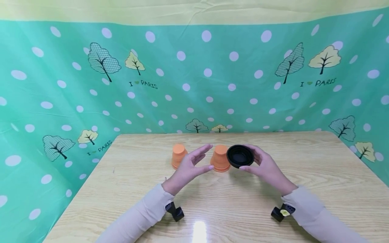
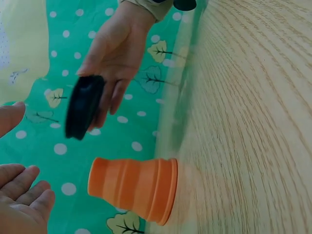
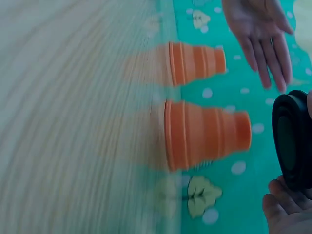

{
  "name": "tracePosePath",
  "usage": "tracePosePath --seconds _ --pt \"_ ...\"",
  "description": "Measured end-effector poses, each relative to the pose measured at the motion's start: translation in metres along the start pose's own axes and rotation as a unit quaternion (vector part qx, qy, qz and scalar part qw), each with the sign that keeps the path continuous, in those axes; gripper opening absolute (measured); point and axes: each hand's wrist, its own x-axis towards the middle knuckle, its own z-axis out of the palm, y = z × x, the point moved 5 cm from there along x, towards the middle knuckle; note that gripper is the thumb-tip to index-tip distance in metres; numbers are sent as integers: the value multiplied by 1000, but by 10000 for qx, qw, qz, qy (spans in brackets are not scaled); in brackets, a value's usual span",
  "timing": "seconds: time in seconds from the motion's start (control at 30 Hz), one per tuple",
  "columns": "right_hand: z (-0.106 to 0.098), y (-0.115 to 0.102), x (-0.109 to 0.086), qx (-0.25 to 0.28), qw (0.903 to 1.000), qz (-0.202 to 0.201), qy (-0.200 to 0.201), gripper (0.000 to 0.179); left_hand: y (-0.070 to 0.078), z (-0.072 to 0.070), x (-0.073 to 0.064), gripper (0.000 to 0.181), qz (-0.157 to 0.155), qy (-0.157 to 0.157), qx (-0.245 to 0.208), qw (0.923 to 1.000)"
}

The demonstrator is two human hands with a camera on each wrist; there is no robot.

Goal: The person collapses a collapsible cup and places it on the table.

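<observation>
My right hand point(image 1: 268, 167) pinches a flattened black collapsible cup point(image 1: 240, 156) by its rim, raised above the table, its hollow ringed side facing me. Thumb and fingers lie on opposite edges of it. Facing it from the left, my left hand point(image 1: 187, 168) hovers with fingers extended and thumb apart, holding nothing. Two stepped orange collapsible cups stand upside down behind the hands: the left orange cup point(image 1: 178, 156) is partly covered by the left hand, and the right orange cup point(image 1: 220, 158) sits between both hands. The right wrist view shows the black cup point(image 3: 290, 141) edge-on.
A light wood-grain table point(image 1: 310, 168) carries the cups. Behind it hangs a green dotted cloth point(image 1: 209, 84) with printed trees, meeting the table's back edge. Small black cameras point(image 1: 175, 212) are strapped to both wrists.
</observation>
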Motion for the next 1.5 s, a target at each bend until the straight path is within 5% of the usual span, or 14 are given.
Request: tracePosePath --seconds 0.2,0.47,0.7,0.93,1.2,1.5 --pt "-28 18 -1 -628 9969 447 126 78 11 -1 -1 67 -168 56 16 9998" --pt "-58 40 -2 -664 9941 859 10 76 20 0 1 65 -307 205 -85 9993" --pt "-68 59 1 -357 9934 1057 -251 76 12 1 8 65 -367 215 -136 9990" --pt "-68 69 7 -444 9911 1137 -528 75 -25 0 23 67 -406 332 -325 9981" --pt "-66 77 11 -157 9883 1049 -1096 77 -28 3 27 66 -475 328 -404 9975" --pt "-64 82 10 -542 9823 1007 -1481 79 -33 4 30 65 -518 256 -485 9972"
